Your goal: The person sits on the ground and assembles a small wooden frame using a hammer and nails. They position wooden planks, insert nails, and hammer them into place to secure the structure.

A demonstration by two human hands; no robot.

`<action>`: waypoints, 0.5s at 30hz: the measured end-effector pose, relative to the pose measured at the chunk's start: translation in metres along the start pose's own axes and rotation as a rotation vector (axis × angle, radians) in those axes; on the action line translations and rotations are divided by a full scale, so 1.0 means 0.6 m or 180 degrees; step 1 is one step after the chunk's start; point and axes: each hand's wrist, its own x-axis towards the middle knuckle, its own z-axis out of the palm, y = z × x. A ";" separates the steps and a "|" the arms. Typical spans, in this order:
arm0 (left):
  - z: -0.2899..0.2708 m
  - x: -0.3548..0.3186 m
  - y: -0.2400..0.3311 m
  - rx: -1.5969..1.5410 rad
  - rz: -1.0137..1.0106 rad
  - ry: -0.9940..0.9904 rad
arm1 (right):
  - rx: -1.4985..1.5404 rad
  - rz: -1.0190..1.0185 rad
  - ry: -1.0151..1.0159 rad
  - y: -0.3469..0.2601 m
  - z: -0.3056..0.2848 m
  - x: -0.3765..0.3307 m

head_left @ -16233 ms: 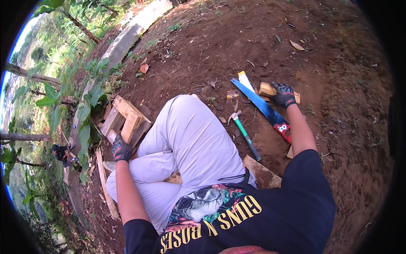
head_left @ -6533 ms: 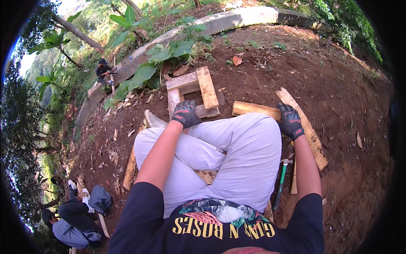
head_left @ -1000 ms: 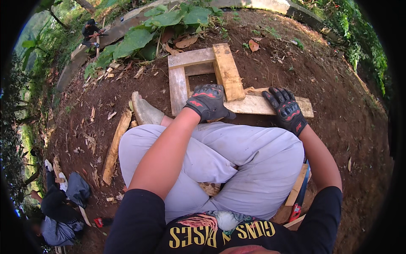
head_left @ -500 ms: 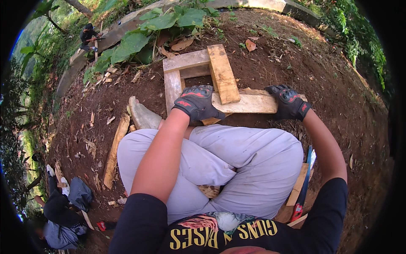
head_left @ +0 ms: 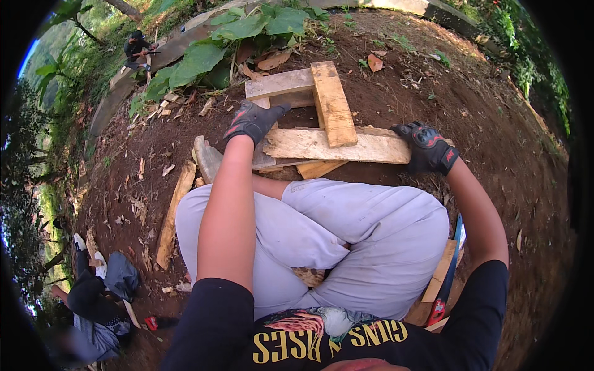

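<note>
A frame of nailed-looking boards (head_left: 281, 85) lies on the soil before my legs. An upright-laid thick block (head_left: 335, 105) crosses its right part. Over the near side stretches a pale plank (head_left: 303, 145) with a rough left end, partly under that block. My left hand (head_left: 252, 120), in a black glove with red marks, grips the frame's left board, thumb reaching across it; its fingertips are partly hidden. At the plank's right end my gloved right hand (head_left: 427, 147) is closed round the wood. Another piece of wood (head_left: 318, 168) shows beneath the plank.
Beside my right thigh lie a handsaw (head_left: 445, 281) with a red handle and a wood offcut (head_left: 438, 272). A rough wood strip (head_left: 175, 216) rests left of my legs. Two other people sit at the left, one far (head_left: 137, 49), one near (head_left: 93, 303). Leafy plants (head_left: 198, 62) grow beyond.
My left hand has let go of the pale plank's left end and moved up and left onto the frame's left board. My right hand stays on the plank's right end.
</note>
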 end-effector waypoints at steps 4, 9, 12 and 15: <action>0.011 0.001 -0.005 0.0690 0.0313 0.0002 | 0.0173 0.0014 -0.0092 -0.018 -0.017 0.008; 0.015 -0.004 0.002 0.0852 0.0309 0.0095 | 0.0209 -0.0483 0.0329 -0.101 0.010 0.072; 0.032 -0.003 -0.003 0.0807 0.0273 0.0238 | 0.0194 -0.0549 0.0149 -0.109 -0.004 0.080; 0.036 0.010 -0.006 0.0698 0.0258 0.0241 | 0.0051 -0.0475 0.0248 -0.111 0.004 0.082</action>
